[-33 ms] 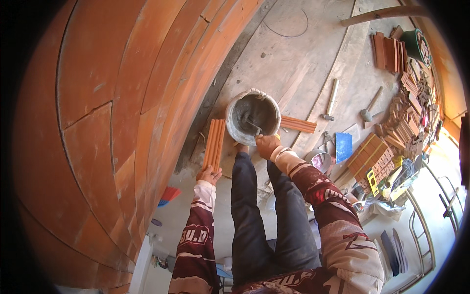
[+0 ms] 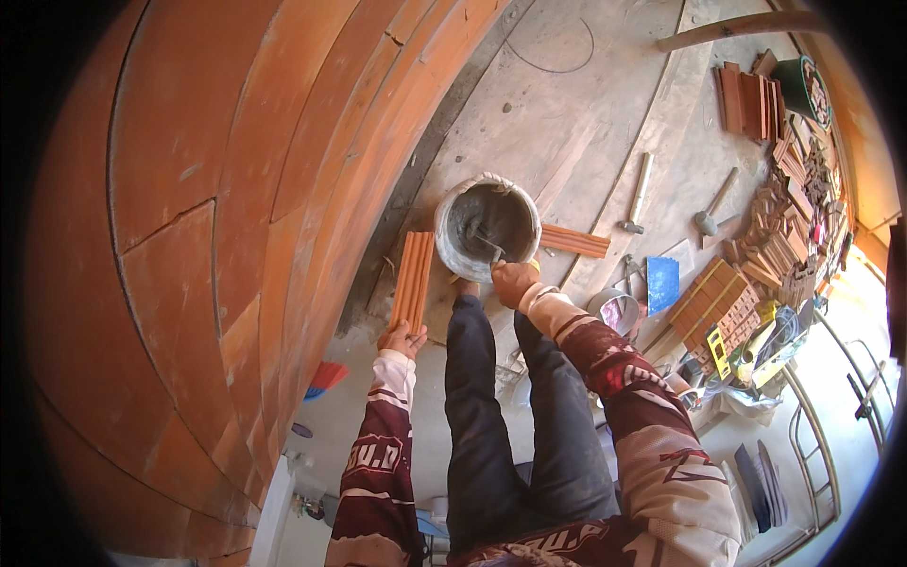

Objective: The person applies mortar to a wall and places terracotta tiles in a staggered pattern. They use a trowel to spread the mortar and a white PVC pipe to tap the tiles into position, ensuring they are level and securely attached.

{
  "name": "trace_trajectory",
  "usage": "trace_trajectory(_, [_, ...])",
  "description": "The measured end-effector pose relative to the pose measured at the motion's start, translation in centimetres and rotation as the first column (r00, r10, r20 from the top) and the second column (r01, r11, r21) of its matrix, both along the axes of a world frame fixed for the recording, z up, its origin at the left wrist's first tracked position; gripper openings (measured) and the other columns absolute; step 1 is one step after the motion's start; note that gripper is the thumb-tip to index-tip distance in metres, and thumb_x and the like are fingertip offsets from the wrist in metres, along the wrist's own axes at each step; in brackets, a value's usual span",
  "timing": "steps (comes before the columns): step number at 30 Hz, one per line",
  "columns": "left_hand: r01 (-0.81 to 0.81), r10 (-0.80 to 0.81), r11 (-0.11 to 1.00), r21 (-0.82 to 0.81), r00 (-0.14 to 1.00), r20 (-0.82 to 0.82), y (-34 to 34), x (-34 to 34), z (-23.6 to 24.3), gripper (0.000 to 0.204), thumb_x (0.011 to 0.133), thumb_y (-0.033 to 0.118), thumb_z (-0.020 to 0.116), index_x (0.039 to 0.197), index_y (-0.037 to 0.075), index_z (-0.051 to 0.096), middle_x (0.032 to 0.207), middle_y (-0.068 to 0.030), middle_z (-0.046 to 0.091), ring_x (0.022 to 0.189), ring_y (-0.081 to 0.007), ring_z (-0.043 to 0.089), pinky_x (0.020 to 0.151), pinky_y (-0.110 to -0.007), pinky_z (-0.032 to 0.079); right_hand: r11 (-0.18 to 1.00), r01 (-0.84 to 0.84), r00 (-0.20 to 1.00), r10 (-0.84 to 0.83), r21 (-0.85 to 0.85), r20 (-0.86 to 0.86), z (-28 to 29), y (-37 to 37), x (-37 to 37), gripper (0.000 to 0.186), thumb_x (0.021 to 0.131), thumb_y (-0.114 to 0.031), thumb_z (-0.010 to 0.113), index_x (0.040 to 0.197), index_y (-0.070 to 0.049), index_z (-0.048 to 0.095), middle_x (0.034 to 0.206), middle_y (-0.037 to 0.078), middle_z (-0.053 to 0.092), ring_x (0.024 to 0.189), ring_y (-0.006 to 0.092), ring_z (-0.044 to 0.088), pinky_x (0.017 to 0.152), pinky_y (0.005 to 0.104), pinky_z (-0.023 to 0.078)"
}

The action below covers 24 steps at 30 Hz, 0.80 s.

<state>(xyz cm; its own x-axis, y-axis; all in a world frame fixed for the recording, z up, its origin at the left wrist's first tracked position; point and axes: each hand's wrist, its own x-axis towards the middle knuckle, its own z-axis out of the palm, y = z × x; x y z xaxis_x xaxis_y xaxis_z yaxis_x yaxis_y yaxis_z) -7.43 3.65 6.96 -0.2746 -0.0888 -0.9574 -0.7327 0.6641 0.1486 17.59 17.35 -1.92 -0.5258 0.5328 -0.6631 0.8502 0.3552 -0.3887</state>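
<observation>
My left hand point(image 2: 402, 338) is closed on the near end of a ridged orange clay tile point(image 2: 412, 282), a long narrow piece held out beside the wall. In my right hand point(image 2: 514, 282) is the handle of a trowel point(image 2: 488, 244); its bent shank reaches down into a round bucket point(image 2: 445, 248). Wet grey mortar point(image 2: 491, 210) lies inside the bucket and hides most of the trowel's blade. The bucket stands in front of my feet, its rim caked with grey. Another ridged orange tile point(image 2: 576, 241) lies just right of the bucket.
An orange tiled wall point(image 2: 189, 274) rises close on my left. To the right lie two hammers point(image 2: 633, 225), a blue flat piece point(image 2: 663, 283), a small pail point(image 2: 614, 310), stacked tiles point(image 2: 713, 302) and a heap of tile pieces point(image 2: 794, 208). A green bucket point(image 2: 798, 90) stands farther off.
</observation>
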Motion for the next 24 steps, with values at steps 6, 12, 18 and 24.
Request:
trace_trajectory(6, [0.009, -0.009, 1.0, -0.019, 1.0, 0.023, 1.2, -0.3, 0.3, 0.033, 0.098, 0.017, 0.055, 0.126, 0.003, 0.045, 0.114, -0.0184, 0.057, 0.102, -0.0349, 0.063, 0.084, -0.043, 0.054, 0.973, -0.075, 0.997, 0.074, -0.219, -0.011, -0.4, 2.2, -0.4, 0.018, 0.083, -0.013, 0.054, 0.09, -0.006, 0.07, 0.091, 0.017, 0.071, 0.088, 0.0327, 0.07, 0.077, 0.0391, 0.057])
trace_trajectory(12, [0.016, -0.015, 0.999, -0.031, 1.0, 0.024, 1.1, -0.6, 0.4, 0.031, 0.097, 0.015, 0.055, 0.123, 0.001, 0.047, 0.112, -0.0182, 0.057, 0.1, -0.0351, 0.063, 0.084, -0.044, 0.055, 0.958, -0.068, 0.996, 0.051, -0.277, -0.067, 0.6, 2.5, 2.3, 0.028, 0.079, -0.017, 0.054, 0.104, -0.012, 0.064, 0.097, 0.013, 0.07, 0.093, 0.0359, 0.068, 0.093, 0.0633, 0.038])
trace_trajectory(18, [0.035, -0.035, 0.999, -0.038, 0.999, -0.001, 1.0, -0.6, 0.0, 0.028, 0.097, 0.015, 0.055, 0.121, 0.002, 0.048, 0.11, -0.0168, 0.059, 0.097, -0.034, 0.064, 0.081, -0.043, 0.056, 0.924, -0.166, 0.966, 0.081, -0.346, -0.247, 0.2, 4.4, 4.4, 0.031, 0.079, -0.018, 0.054, 0.108, -0.013, 0.063, 0.1, 0.013, 0.068, 0.096, 0.0346, 0.066, 0.09, 0.0591, 0.041])
trace_trajectory(24, [0.003, -0.002, 1.0, 0.015, 0.999, -0.032, 0.5, -0.7, 0.0, 0.029, 0.096, 0.017, 0.059, 0.118, 0.001, 0.049, 0.103, -0.0163, 0.062, 0.091, -0.0323, 0.067, 0.08, -0.042, 0.056, 0.853, 0.118, 0.935, -0.267, -0.509, -0.232, 3.7, 7.3, 7.3, 0.025, 0.08, -0.022, 0.056, 0.099, -0.011, 0.068, 0.091, 0.014, 0.068, 0.091, 0.0333, 0.067, 0.08, 0.0425, 0.051])
